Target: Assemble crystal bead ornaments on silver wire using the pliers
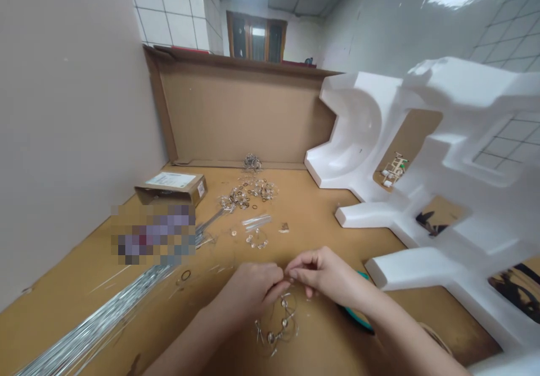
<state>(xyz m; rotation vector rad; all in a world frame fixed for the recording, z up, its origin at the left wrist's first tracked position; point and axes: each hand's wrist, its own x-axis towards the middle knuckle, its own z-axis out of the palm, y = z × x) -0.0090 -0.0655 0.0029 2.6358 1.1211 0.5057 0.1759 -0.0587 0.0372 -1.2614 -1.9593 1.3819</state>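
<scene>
My left hand and my right hand meet at the fingertips over the tabletop, both closed in a pinch. Just below the fingers hangs a strand of thin wire with see-through beads, its upper end running up to the pinched fingertips. The exact spot being gripped is hidden by the fingers. Beyond the hands lies a small ring of similar beads. Partly covered by my right forearm is a tool with a teal handle; its kind cannot be made out.
A bundle of straight silvery wires stretches along the left. Small rings and beaded wire pieces lie in heaps farther back, near a small cardboard box. White foam packaging stands at right; a cardboard wall closes the back.
</scene>
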